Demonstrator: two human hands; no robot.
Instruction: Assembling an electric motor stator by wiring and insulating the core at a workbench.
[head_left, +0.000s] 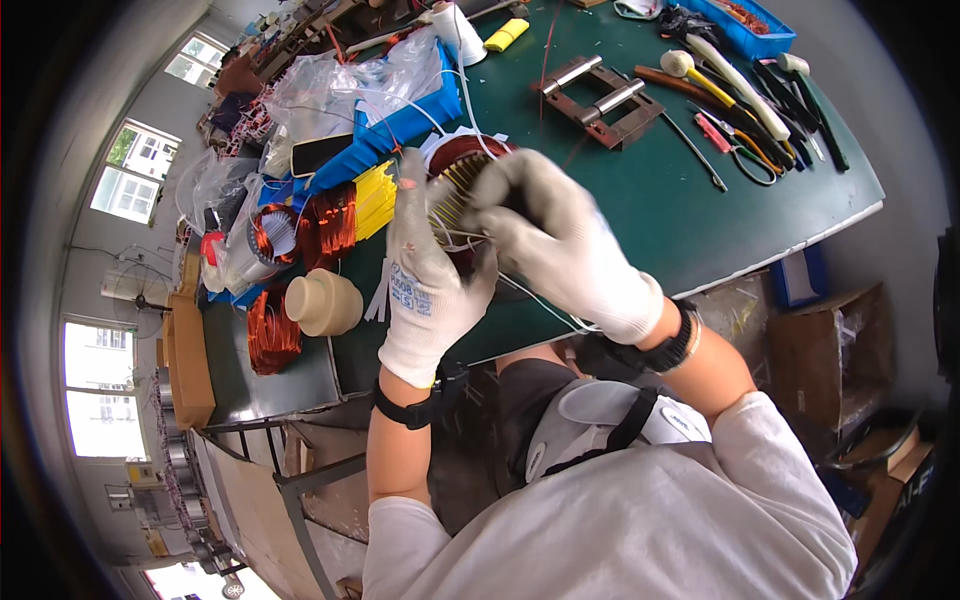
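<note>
A motor stator (470, 148) with red-brown copper windings stands on the green bench in front of me. Yellow strips line its inner slots. Against its near left side, my left hand (425, 285) steadies it, fingers stretched upward and thumb at the front. Bent over its right side is my right hand (565, 235), its fingers pinched together at a white cord (455, 238) looped at the stator's near end. The right fingertips are slightly blurred and partly hide the bore. Both hands wear white gloves with grey coating. Loose cord tails (545, 305) hang below the right hand.
Left of the stator lie yellow strips (375, 200), copper coils (272, 330), a cream stepped cylinder (325, 303) and a blue bin (425, 105) with plastic bags. A white cord spool (457, 35) stands behind. To the right are a metal roller frame (605, 105), mallets (680, 66) and scissors (752, 165).
</note>
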